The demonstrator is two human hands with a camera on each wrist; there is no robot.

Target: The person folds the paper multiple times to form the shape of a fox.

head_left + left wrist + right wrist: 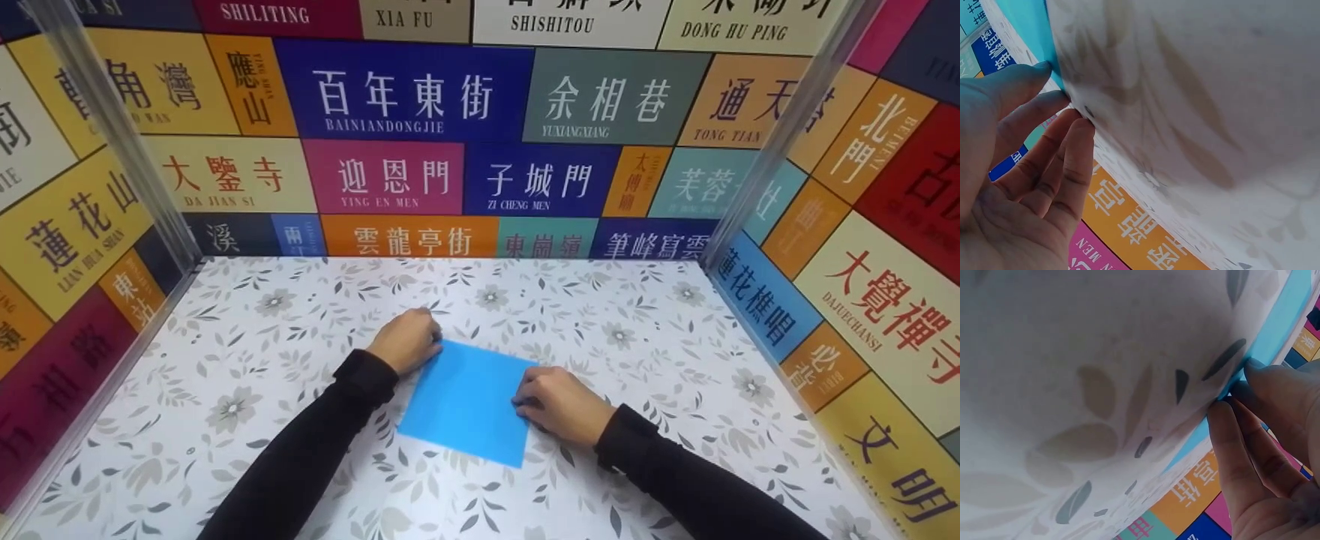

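Paper sheet (466,405), blue and flat, lay on the floral-patterned tabletop (300,360); left hand (406,342) pinched its far-left corner, right hand (568,405) pinched its right edge.

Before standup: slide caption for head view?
Blue sheet on floral tabletop: left hand at its far left corner, right hand at its right edge.

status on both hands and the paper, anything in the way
Left hand at the paper's far left corner. Right hand at its right edge. Paper flat on table, no folds seen. No obstacle seen.
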